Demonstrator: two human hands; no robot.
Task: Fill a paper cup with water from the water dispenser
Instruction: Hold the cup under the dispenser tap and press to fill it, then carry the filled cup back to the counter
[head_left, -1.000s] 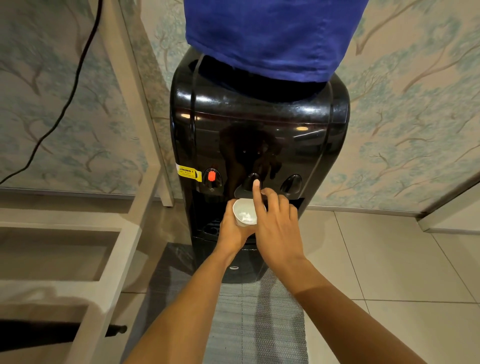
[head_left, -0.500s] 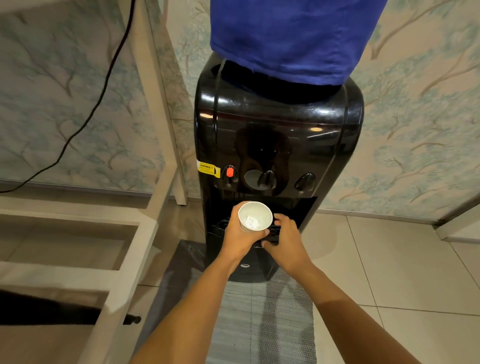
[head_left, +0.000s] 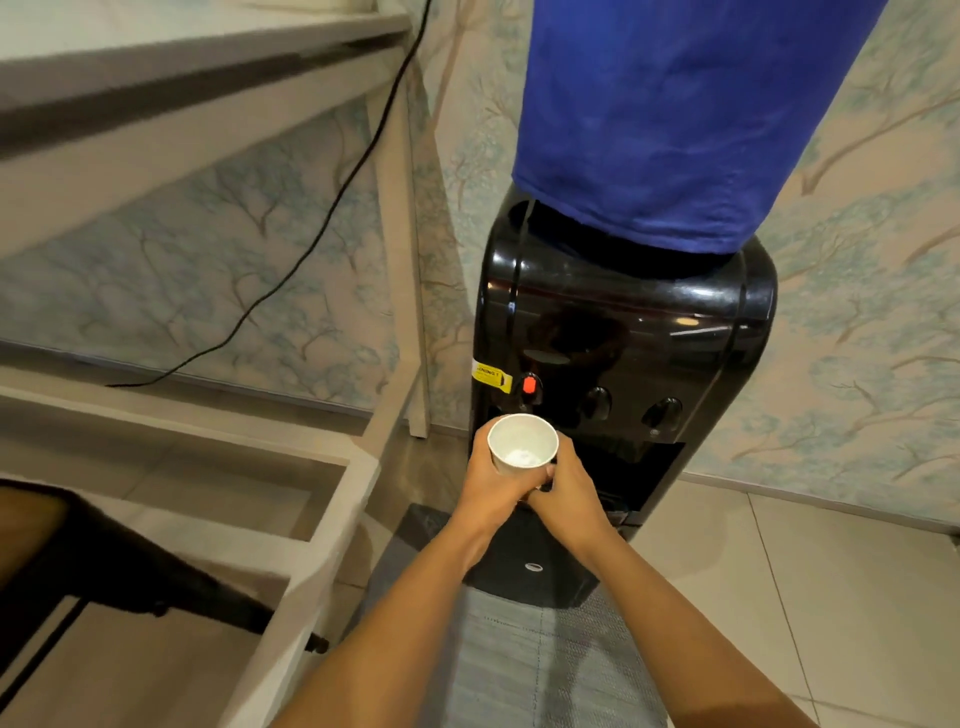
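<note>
A white paper cup (head_left: 522, 447) with a little water at its bottom is held upright in front of the black water dispenser (head_left: 623, 332), below and left of the taps. My left hand (head_left: 491, 486) wraps around the cup from the left. My right hand (head_left: 569, 491) touches the cup's lower right side with its fingers curled. The dispenser has a red tap (head_left: 529, 385) and two dark taps (head_left: 597, 402) to its right. A blue cover (head_left: 670, 114) wraps the bottle on top.
A white shelf frame (head_left: 332, 467) stands to the left, close to the dispenser. A black cable (head_left: 332, 208) hangs down the wallpapered wall. A grey mat (head_left: 519, 660) lies on the tiled floor under my arms. A dark object (head_left: 104, 561) sits at the lower left.
My right hand left the middle tap and came down to the cup. The cup moved out from under the taps, towards me and to the left. The view swung left.
</note>
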